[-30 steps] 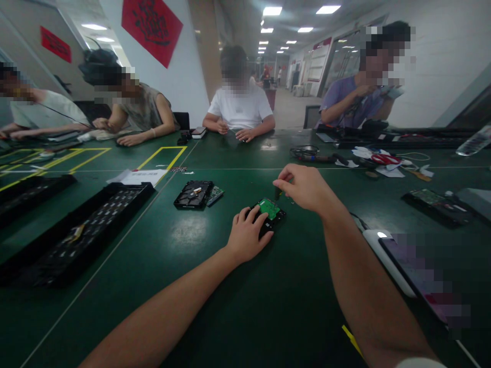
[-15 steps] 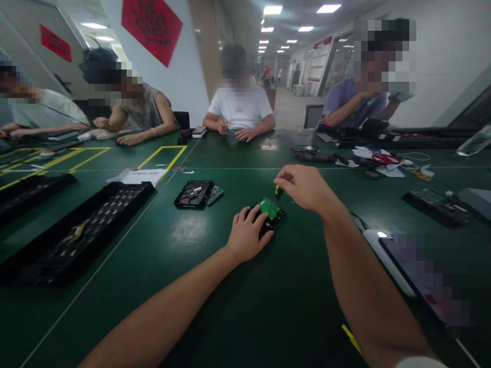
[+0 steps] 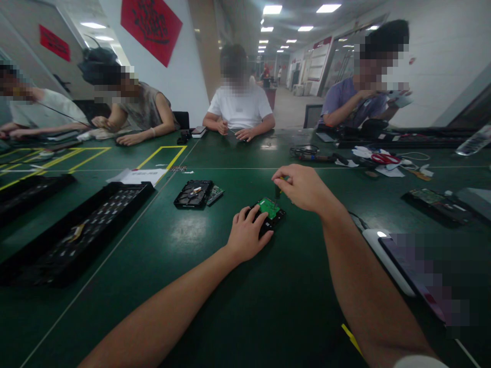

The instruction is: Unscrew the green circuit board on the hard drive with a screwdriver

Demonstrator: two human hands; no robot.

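Note:
A black hard drive with a green circuit board on its upper face lies on the table. Spread over its left and near edges, the fingers and thumb of my left hand hold it down. My right hand pinches a small screwdriver with a dark and yellow handle above the drive. The screwdriver stands nearly upright, its thin shaft reaching the right part of the green board. Which screw the tip meets is too small to tell.
Left of the drive lie a black casing and a loose circuit board. A long black tray stands further left. To the right are a phone, a device with an exposed board and cables. Several people sit opposite.
My right fingers have turned the screwdriver: its handle now shows a dark side where yellow faced me. My left hand and the hard drive have stayed put.

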